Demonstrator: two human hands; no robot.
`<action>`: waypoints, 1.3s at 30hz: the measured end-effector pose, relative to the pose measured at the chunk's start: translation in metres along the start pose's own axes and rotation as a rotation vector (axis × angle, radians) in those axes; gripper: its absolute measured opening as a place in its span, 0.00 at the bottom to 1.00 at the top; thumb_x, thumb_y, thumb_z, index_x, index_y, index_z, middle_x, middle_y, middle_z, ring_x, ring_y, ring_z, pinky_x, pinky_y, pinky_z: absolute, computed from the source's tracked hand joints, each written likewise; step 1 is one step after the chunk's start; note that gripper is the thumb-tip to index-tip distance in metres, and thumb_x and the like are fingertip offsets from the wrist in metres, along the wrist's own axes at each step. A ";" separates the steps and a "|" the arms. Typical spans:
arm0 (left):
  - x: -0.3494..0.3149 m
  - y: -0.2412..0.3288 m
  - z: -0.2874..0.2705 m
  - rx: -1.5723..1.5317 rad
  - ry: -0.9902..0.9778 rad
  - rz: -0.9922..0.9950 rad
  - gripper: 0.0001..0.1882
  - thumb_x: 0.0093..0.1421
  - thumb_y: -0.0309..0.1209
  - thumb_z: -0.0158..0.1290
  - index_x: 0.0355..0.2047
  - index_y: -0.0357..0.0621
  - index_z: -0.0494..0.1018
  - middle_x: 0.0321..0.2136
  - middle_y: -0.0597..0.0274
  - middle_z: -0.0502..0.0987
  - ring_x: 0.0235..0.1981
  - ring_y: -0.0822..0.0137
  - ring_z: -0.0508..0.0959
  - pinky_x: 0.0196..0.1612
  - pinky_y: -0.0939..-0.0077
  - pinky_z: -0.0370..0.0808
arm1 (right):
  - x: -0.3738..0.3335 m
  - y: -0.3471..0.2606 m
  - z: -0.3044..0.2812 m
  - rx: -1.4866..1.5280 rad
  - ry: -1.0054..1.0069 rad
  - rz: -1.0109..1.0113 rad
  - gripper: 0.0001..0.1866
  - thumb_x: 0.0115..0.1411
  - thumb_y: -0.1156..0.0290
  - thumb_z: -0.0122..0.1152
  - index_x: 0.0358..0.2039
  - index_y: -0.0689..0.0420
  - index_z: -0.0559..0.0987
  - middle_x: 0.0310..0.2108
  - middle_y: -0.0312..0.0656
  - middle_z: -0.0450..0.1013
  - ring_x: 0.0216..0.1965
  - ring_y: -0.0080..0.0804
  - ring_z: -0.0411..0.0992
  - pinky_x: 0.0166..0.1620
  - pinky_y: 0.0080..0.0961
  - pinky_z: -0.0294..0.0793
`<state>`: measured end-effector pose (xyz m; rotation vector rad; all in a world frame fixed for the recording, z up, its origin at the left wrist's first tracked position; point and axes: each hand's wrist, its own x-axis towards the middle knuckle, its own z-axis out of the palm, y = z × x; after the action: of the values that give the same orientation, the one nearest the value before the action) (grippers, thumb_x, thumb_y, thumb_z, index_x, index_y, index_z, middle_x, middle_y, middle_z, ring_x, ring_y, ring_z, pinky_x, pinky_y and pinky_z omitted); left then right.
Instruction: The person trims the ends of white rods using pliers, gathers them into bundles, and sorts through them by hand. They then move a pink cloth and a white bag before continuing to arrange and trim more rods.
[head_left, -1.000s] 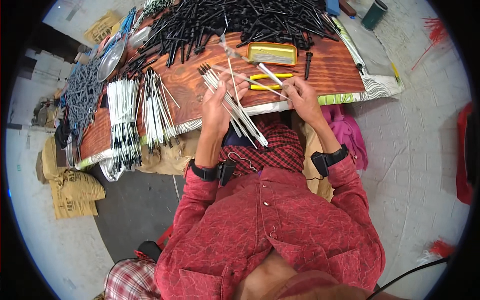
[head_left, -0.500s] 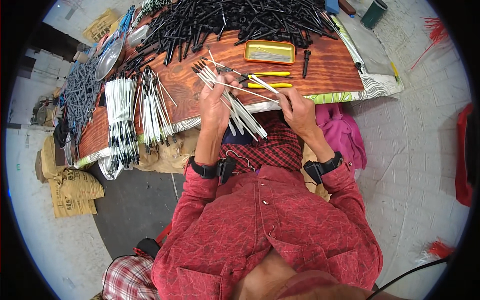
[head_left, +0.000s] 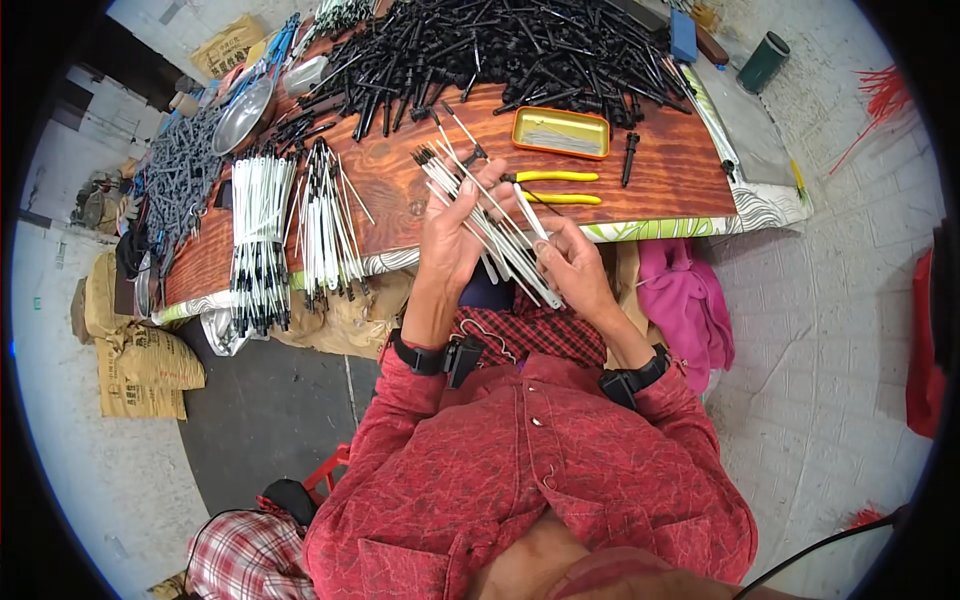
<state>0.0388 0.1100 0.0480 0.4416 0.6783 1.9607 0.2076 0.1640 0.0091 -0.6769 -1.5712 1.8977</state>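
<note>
Close in, above the red-sleeved forearms, the left hand (head_left: 452, 240) is curled tight around a bundle of white rods (head_left: 490, 225) that slants up-left over the near edge of the wooden table (head_left: 680, 165), while the right hand (head_left: 575, 265) pinches one rod of that bundle between thumb and fingertips. Just beyond the hands lie yellow pliers (head_left: 555, 187) and a yellow tray (head_left: 560, 132), with more white bundles (head_left: 262, 240) well to the left and a black pile (head_left: 500, 45) along the far edge.
</note>
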 end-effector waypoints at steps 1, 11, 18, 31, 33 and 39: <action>-0.001 0.002 0.001 -0.001 -0.002 0.002 0.19 0.65 0.26 0.48 0.56 0.43 0.60 0.44 0.52 0.75 0.40 0.62 0.79 0.44 0.67 0.79 | 0.000 -0.002 0.000 -0.002 -0.001 -0.002 0.11 0.65 0.73 0.52 0.47 0.61 0.69 0.22 0.29 0.65 0.18 0.12 0.57 0.21 0.14 0.57; -0.014 0.020 -0.008 0.167 -0.152 -0.065 0.21 0.66 0.29 0.47 0.58 0.37 0.61 0.39 0.51 0.78 0.37 0.62 0.80 0.44 0.67 0.79 | -0.013 0.002 -0.029 -0.668 -0.226 -0.309 0.14 0.65 0.70 0.53 0.48 0.63 0.72 0.26 0.36 0.71 0.28 0.24 0.70 0.31 0.21 0.70; -0.031 0.028 0.017 0.379 -0.344 -0.139 0.21 0.67 0.31 0.48 0.56 0.32 0.65 0.37 0.54 0.78 0.36 0.66 0.80 0.41 0.72 0.77 | 0.004 -0.050 -0.027 -0.614 0.008 -0.340 0.15 0.63 0.68 0.55 0.47 0.62 0.75 0.37 0.44 0.74 0.40 0.34 0.74 0.43 0.30 0.73; -0.026 0.015 0.011 0.518 -0.419 -0.261 0.17 0.67 0.35 0.47 0.49 0.33 0.70 0.36 0.56 0.78 0.35 0.68 0.79 0.42 0.74 0.77 | 0.047 -0.099 -0.004 -0.724 -0.167 -0.905 0.17 0.58 0.73 0.57 0.49 0.58 0.77 0.48 0.43 0.74 0.51 0.42 0.70 0.55 0.35 0.67; -0.024 0.014 0.010 0.505 -0.429 -0.266 0.17 0.67 0.35 0.47 0.49 0.33 0.70 0.36 0.55 0.78 0.35 0.67 0.79 0.42 0.74 0.77 | 0.047 -0.096 -0.005 -0.706 -0.181 -0.885 0.18 0.57 0.73 0.58 0.49 0.58 0.77 0.48 0.42 0.75 0.51 0.42 0.70 0.55 0.35 0.67; -0.020 0.017 0.015 0.565 -0.419 -0.287 0.18 0.67 0.36 0.47 0.48 0.32 0.70 0.38 0.54 0.78 0.38 0.65 0.80 0.46 0.71 0.78 | 0.048 -0.094 0.000 -0.497 -0.175 -0.657 0.19 0.54 0.72 0.63 0.48 0.56 0.79 0.44 0.41 0.77 0.47 0.38 0.73 0.51 0.33 0.71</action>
<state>0.0453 0.0899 0.0701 1.0066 0.9541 1.3283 0.1843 0.2113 0.1009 -0.1351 -2.0794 1.1143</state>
